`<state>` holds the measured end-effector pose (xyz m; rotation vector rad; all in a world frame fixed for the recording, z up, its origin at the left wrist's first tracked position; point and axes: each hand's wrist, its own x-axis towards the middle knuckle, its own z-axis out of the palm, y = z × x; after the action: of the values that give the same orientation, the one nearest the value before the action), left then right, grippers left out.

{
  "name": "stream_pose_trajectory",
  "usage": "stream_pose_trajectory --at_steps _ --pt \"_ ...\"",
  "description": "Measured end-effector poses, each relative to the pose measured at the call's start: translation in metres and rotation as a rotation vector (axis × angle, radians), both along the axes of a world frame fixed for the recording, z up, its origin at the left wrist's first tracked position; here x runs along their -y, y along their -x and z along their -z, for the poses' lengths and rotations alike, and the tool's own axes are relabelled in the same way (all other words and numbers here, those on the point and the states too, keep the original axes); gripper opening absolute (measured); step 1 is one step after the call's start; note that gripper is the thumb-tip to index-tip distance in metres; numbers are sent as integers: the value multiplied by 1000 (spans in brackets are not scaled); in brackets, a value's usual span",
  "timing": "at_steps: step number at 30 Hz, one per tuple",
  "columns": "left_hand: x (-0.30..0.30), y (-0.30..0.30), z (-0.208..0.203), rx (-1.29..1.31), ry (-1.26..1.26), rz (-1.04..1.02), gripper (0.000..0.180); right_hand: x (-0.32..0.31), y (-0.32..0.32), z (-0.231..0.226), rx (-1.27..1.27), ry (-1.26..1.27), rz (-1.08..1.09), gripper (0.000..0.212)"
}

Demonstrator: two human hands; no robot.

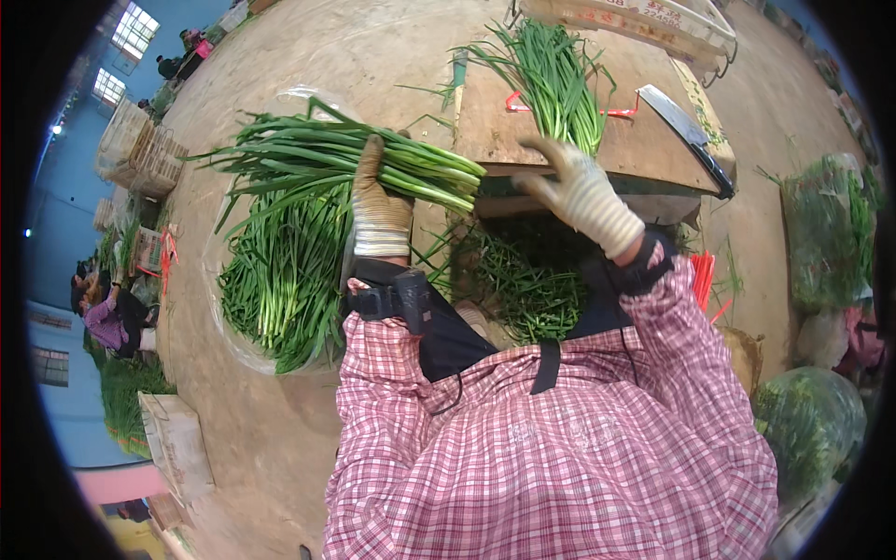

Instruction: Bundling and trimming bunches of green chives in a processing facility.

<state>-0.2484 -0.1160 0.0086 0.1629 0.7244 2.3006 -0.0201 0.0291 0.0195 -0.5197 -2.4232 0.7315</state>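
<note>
My left hand (378, 201), in a worn knit glove, is closed around a thick bundle of green chives (345, 159) held level, its cut ends pointing right toward the wooden board (644, 145). My right hand (579, 187), gloved too, hovers with fingers spread over the near edge of that board, holding nothing. A smaller bunch of chives (555, 84) lies on the board over red ties (518, 105). A cleaver (686, 131) rests at the board's right side.
A large pile of chives (280, 280) lies on clear plastic at the left on the concrete floor. Trimmings (523, 280) lie below the board. Bagged greens (826, 233) stand at the right. A crate (644, 19) sits behind the board. Other people (107, 313) sit far left.
</note>
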Motion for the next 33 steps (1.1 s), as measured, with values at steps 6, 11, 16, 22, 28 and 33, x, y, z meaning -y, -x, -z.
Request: stream_pose_trajectory --at_steps 6,11,16,22,28,33 --pt "-25 -69 -3 -148 49 276 34 6 32 -18 91 468 -278 87" --pt "-61 -87 4 -376 91 405 43 3 7 36 -76 647 -135 62" --pt "-161 -60 -37 -392 -110 696 43 -26 -16 -25 -154 772 91 45" --pt "-292 -27 -100 -482 52 629 32 -104 -9 -22 -219 783 162 47" --pt "-333 -1 -40 -1366 1001 411 84 -154 -4 53 -196 1152 288 33" --pt "-300 6 17 -1821 454 180 46 -157 -9 58 -69 1116 328 37"
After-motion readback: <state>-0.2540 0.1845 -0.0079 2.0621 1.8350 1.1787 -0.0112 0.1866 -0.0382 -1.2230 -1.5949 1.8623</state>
